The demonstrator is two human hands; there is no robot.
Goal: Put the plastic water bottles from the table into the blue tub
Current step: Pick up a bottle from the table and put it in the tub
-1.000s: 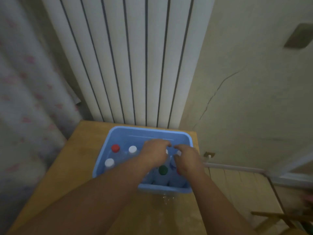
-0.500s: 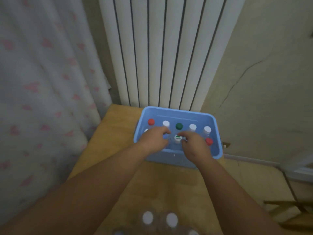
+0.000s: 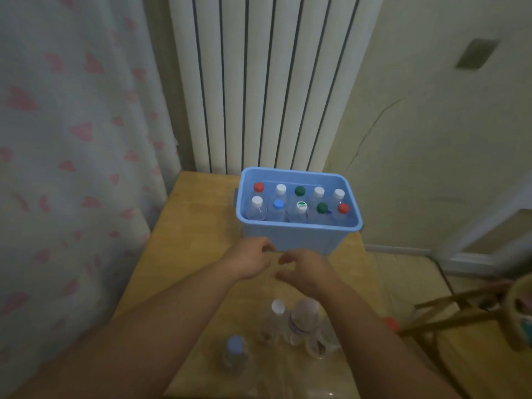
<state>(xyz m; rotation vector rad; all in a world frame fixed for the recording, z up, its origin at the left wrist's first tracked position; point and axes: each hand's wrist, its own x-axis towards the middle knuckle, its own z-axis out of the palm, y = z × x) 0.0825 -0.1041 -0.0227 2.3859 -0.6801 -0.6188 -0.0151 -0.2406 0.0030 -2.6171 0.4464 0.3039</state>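
Observation:
The blue tub (image 3: 299, 236) stands at the far end of the wooden table (image 3: 187, 240). Inside it, several clear bottles stand upright in two rows, with red, white, green and blue caps. My left hand (image 3: 253, 260) and my right hand (image 3: 305, 269) hover just in front of the tub's near wall, both empty, fingers loosely apart. Closer to me on the table stand more clear bottles: one with a white cap (image 3: 277, 308), one with a blue cap (image 3: 235, 342), and another (image 3: 305, 315) partly behind my right forearm.
A white radiator (image 3: 259, 82) rises behind the tub. A curtain with pink hearts (image 3: 72, 139) hangs at the left. To the right of the table are a cracked wall and a wooden chair frame (image 3: 460, 309).
Both hands have drawn back out of the tub toward me and now hover in front of it. The view has tilted down, showing bottles on the near table.

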